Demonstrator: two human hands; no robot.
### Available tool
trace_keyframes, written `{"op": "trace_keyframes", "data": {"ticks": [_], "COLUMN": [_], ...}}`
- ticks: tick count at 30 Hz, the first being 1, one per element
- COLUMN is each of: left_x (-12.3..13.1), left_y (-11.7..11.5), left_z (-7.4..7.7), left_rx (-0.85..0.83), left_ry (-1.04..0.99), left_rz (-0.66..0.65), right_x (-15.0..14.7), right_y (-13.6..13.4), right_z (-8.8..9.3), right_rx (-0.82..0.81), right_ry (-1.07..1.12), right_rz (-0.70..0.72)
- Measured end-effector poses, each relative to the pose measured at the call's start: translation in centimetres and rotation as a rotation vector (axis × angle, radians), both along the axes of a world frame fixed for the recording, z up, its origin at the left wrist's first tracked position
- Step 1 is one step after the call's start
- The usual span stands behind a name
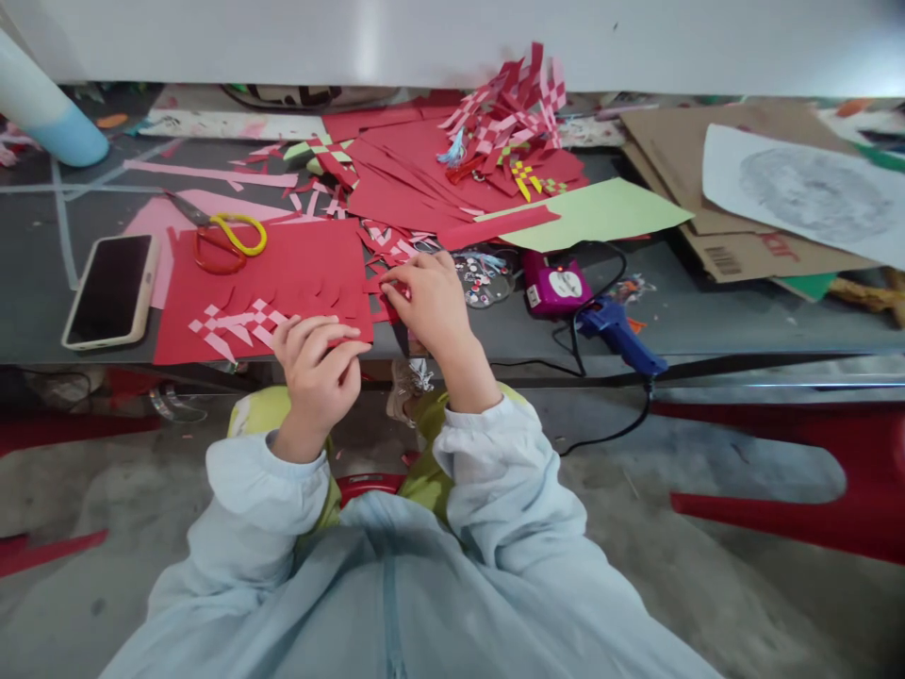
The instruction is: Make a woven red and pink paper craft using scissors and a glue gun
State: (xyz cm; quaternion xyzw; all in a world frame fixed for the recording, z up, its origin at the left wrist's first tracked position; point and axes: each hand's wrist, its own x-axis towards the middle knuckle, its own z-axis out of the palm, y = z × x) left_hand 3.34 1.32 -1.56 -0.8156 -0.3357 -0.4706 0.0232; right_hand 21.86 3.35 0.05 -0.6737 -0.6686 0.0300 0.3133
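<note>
A red paper sheet (283, 273) with cut slits and a pink-and-red woven patch lies at the table's front edge. My left hand (318, 372) pinches the sheet's near edge, fingers curled on it. My right hand (428, 302) is closed at the sheet's right edge, its fingertips pinching a small red paper piece there. Scissors (222, 238) with yellow and red handles rest on the sheet's far left corner.
A phone (113, 288) lies at the left. Woven paper pieces (513, 108) pile up on red sheets at the back. A light green sheet (608, 212), a purple box (555, 288), a blue glue gun (618, 330) with cord, and cardboard (714, 189) are at right.
</note>
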Motion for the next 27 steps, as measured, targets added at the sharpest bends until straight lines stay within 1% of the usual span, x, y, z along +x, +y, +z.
{"op": "trace_keyframes", "data": {"ticks": [5, 9, 14, 18, 21, 27], "left_x": [0.3, 0.0, -0.5, -0.6, -0.7, -0.8], "left_y": [-0.3, -0.4, -0.3, -0.3, -0.3, -0.3], "left_z": [0.0, 0.0, 0.1, 0.1, 0.1, 0.1], "left_rx": [0.009, -0.021, -0.013, -0.06, -0.073, -0.045], "left_ry": [-0.002, 0.02, 0.004, 0.016, 0.002, -0.017], "left_rz": [-0.02, 0.012, 0.024, 0.048, 0.035, 0.005], "right_x": [-1.4, -1.8, -1.9, -1.8, -1.8, -2.3], "right_y": [1.2, 1.6, 1.7, 1.6, 1.5, 1.4], "right_z": [0.0, -0.3, -0.5, -0.4, -0.2, 0.0], "right_rx": [-0.013, -0.022, -0.005, -0.011, -0.012, -0.044], "right_ry": [-0.02, -0.024, -0.049, -0.058, -0.058, -0.046], "right_rz": [0.038, 0.067, 0.068, 0.071, 0.097, 0.139]}}
